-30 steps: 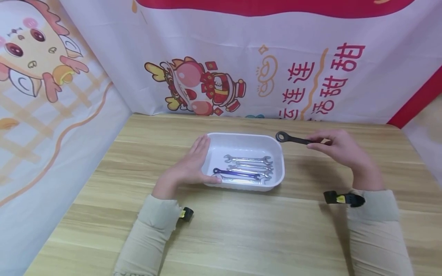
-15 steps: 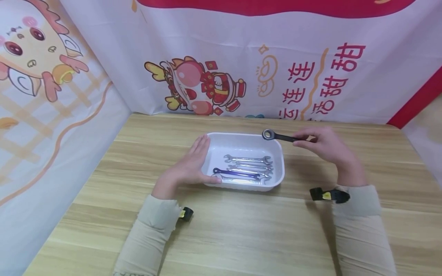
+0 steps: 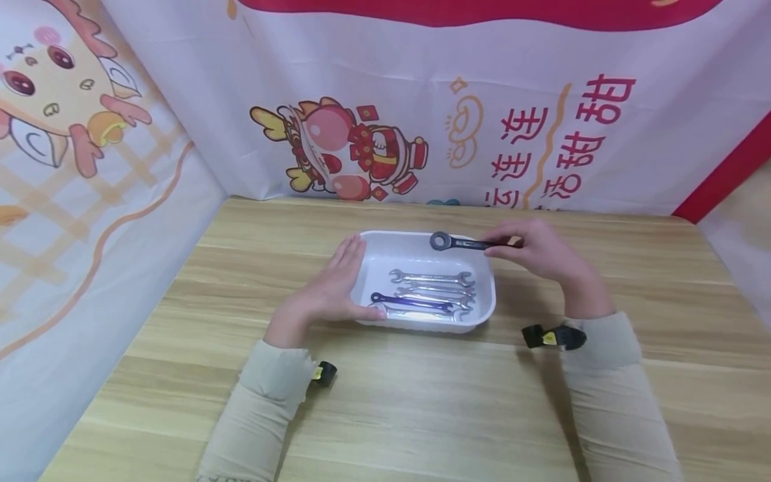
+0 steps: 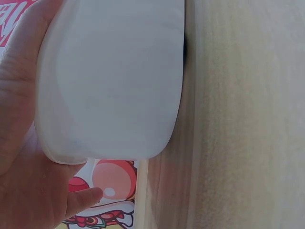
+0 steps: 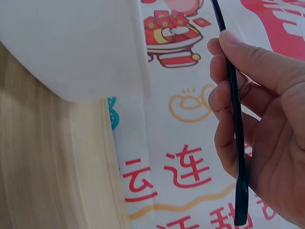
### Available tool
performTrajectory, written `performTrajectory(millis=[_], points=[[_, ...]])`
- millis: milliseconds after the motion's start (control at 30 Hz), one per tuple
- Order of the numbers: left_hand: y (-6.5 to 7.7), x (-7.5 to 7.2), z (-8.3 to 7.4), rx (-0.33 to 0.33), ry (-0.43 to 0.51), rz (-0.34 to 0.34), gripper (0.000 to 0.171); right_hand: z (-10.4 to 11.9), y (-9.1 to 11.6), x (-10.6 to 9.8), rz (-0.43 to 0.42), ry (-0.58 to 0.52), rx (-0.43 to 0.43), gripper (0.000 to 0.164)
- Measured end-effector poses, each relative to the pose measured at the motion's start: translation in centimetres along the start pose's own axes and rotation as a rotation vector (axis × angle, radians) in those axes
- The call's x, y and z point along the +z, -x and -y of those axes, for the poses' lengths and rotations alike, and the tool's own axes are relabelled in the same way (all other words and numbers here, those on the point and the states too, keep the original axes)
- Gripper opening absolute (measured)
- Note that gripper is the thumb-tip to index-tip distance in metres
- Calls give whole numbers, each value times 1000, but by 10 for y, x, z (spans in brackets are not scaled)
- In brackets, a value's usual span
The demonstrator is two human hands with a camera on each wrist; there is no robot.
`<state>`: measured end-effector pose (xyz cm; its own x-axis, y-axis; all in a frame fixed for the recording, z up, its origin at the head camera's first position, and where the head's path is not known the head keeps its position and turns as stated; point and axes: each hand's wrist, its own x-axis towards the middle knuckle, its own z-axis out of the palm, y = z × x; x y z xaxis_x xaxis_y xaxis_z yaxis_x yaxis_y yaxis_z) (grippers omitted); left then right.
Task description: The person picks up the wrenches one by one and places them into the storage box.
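Observation:
A white plastic tub [image 3: 385, 249] sits on the table. My left hand [image 3: 328, 289] rests against its left end, fingers straight along the wall and thumb over the front rim. In the left wrist view, the tub's pale wall [image 4: 114, 86] lies beside that hand. Several silver open-end wrenches [image 3: 430, 277] and one dark blue wrench [image 3: 409, 302] lie inside. Over the tub's back right part, my right hand [image 3: 539, 253] pinches a black ratchet wrench [image 3: 466, 244] by its handle, ring end pointing left. Thumb and fingertips hold the black wrench [image 5: 234, 95] in the right wrist view.
The wood-grain table [image 3: 397, 408] carries the tub near its back edge. A printed cloth [image 3: 373, 60] with cartoon figures and red characters hangs behind, and another printed cloth [image 3: 150, 254] covers the left side. Black wrist cameras [image 3: 325, 373] sit at both cuffs.
My right hand has moved left with the black ratchet wrench, from beside the tub to above its back right part. My left hand has stayed at the tub's left end.

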<state>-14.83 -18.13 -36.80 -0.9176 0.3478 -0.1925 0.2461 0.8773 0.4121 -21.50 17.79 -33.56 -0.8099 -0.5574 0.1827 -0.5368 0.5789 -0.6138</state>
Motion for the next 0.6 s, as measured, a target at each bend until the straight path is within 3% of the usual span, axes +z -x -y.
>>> performTrajectory(millis=[267, 600], points=[[0, 0, -1, -2, -5, -1, 138, 9, -11, 11, 51, -28, 21, 23], [1, 2, 1, -6, 7, -9, 139, 20, -28, 22, 100, -62, -79, 21]])
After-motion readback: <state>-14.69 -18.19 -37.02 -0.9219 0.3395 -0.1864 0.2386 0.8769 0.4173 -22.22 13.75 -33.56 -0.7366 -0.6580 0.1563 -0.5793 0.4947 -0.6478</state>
